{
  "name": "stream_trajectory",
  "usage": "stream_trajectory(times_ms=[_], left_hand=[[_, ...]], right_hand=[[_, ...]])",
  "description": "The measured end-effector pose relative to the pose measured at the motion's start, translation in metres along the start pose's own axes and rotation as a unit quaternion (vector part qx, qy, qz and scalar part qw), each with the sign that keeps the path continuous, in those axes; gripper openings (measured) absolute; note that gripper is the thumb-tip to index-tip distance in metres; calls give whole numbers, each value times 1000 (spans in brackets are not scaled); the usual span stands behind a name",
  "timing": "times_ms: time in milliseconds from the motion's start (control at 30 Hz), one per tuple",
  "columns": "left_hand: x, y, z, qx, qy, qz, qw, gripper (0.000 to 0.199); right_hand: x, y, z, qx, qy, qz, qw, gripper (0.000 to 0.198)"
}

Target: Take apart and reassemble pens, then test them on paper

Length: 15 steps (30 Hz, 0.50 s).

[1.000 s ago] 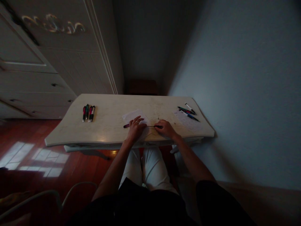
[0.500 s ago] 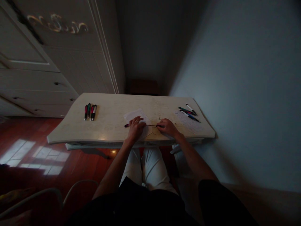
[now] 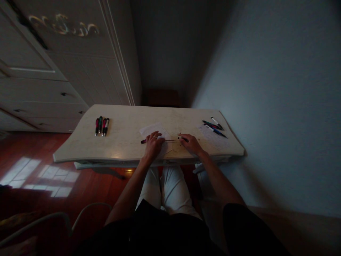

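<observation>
My left hand [image 3: 152,145] is closed around a dark pink pen barrel [image 3: 143,141], whose end sticks out on the left. A thin dark refill [image 3: 169,140] points out of that hand to the right. My right hand [image 3: 192,144] is closed on a small black pen part [image 3: 183,139], probably the grip end, at its fingertips. A short gap separates this part from the refill's tip. Under my left hand lies a white sheet of paper [image 3: 152,128]. Tiny dark bits, too small to name, lie near my right fingers.
Several pens [image 3: 104,126] stand in a row at the left of the white table [image 3: 125,119]. More pens [image 3: 217,131] lie at the right, partly on a written sheet [image 3: 210,138]. A wall [image 3: 279,106] borders the right side, a white cabinet [image 3: 93,74] the back left.
My right hand has drawn the black pen part slightly right, off the refill's end, so a gap now shows. The left hand has stayed in place with the pen barrel.
</observation>
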<state>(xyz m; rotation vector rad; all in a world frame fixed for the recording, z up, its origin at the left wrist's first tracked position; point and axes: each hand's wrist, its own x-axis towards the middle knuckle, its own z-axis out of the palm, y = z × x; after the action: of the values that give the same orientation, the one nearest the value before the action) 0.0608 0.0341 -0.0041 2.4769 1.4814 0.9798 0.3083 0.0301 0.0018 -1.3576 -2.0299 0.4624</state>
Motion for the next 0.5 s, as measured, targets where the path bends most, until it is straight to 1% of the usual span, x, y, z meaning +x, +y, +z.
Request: stream_trajectory(times_ms=[100, 200, 267, 333, 400, 500], left_hand=[[-1, 0, 2, 10, -2, 6, 1000, 18], [-2, 1, 1, 20, -3, 17, 1000, 19], [-2, 3, -1, 23, -5, 23, 999, 19], [-2, 4, -3, 23, -8, 21, 999, 19], [-1, 5, -4, 22, -10, 18, 1000, 19], [-1, 5, -5, 21, -7, 18, 1000, 18]], right_hand=[[1, -5, 2, -16, -16, -1, 1000, 37], [5, -19, 3, -96, -76, -28, 992, 39], [8, -31, 4, -172, -129, -51, 975, 41], [10, -41, 4, -237, -164, -63, 955, 43], [11, -48, 4, -277, -181, -64, 941, 42], [11, -52, 3, -302, -188, -56, 933, 39]])
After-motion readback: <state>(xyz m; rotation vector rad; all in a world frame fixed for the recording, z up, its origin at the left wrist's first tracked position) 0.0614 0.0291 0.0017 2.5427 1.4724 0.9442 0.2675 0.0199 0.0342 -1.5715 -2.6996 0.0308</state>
